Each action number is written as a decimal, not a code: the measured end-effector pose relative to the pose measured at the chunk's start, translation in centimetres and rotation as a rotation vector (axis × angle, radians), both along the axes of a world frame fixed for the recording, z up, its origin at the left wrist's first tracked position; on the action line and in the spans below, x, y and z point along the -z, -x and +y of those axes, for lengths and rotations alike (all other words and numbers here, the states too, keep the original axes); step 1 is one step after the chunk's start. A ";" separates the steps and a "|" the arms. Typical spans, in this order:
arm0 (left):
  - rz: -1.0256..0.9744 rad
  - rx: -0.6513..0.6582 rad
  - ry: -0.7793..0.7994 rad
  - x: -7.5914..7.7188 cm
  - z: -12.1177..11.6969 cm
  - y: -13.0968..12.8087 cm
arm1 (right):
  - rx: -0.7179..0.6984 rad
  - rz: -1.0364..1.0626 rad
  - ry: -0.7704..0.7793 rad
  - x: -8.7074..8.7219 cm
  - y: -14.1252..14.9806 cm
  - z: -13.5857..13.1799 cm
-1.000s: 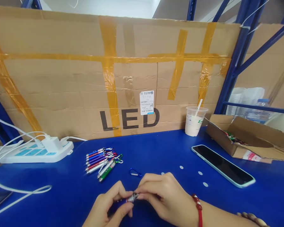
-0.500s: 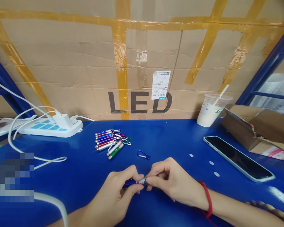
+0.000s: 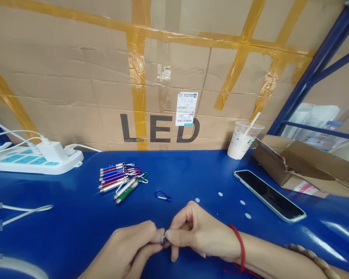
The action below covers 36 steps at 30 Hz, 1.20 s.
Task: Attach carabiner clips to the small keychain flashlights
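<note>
My left hand (image 3: 128, 246) is closed round a mini flashlight (image 3: 163, 238), and only its silvery end shows between the fingertips. The thumb and fingers of my right hand (image 3: 202, 231) are pinched at that same end, touching it. The rest of the flashlight is hidden in the left fingers. Just beyond the hands a loose blue carabiner (image 3: 163, 198) lies on the blue table (image 3: 180, 170). Farther left rests a bunch of similar mini flashlights (image 3: 113, 177) in blue, purple, red, silver and green, with small carabiners at their ends.
A phone (image 3: 270, 195) lies to the right, with several pale round spots (image 3: 242, 202) beside it. Behind it stand a plastic cup with a straw (image 3: 238, 145) and an open cardboard box (image 3: 279, 166). A white power strip (image 3: 61, 164) sits left; a big carton (image 3: 99, 85) walls the back.
The view has turned, so the table things appear farther left. The blue barrel that showed between my fingers is now covered, and both hands stay together at the flashlight's end.
</note>
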State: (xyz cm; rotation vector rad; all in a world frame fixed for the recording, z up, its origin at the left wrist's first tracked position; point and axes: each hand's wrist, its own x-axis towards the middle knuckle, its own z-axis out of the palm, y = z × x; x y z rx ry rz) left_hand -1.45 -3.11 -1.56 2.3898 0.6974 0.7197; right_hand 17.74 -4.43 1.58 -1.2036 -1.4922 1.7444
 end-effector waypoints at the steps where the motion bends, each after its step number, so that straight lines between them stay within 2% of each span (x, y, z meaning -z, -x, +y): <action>1: 0.003 0.002 0.007 0.0 0.0 0.0 | 0.007 0.003 0.004 0.0 0.0 0.0; 4: -0.007 -0.021 0.058 -0.3 -0.1 -0.1 | 0.020 0.018 0.026 0.1 0.1 0.0; 10: -0.111 -0.156 0.301 -1.1 -0.5 -0.5 | 0.065 0.072 0.088 -0.3 0.2 0.3; 16: -0.106 -0.175 0.324 -1.9 -0.6 -0.7 | 0.059 0.082 0.079 -0.5 0.2 0.3; 21: -0.140 -0.208 0.386 -2.2 -0.3 -0.9 | 0.094 0.022 0.017 -0.1 0.3 0.3; 24: -0.141 -0.232 0.429 -2.3 0.0 -0.9 | 0.165 -0.097 -0.174 0.3 0.2 0.5; 27: -0.148 -0.269 0.444 -2.4 0.3 -0.9 | 0.249 -0.148 -0.505 0.7 -0.2 1.0; 30: -0.140 -0.270 0.450 -2.4 0.3 -0.8 | 0.225 -0.154 -0.801 1.0 -0.7 1.4; 32: -0.121 -0.260 0.463 -2.4 0.1 -0.8 | 0.175 -0.165 -0.912 1.2 -0.9 1.5; 36: -0.094 -0.217 0.466 -2.2 -0.1 -0.6 | 0.164 -0.185 -1.005 1.3 -0.9 1.4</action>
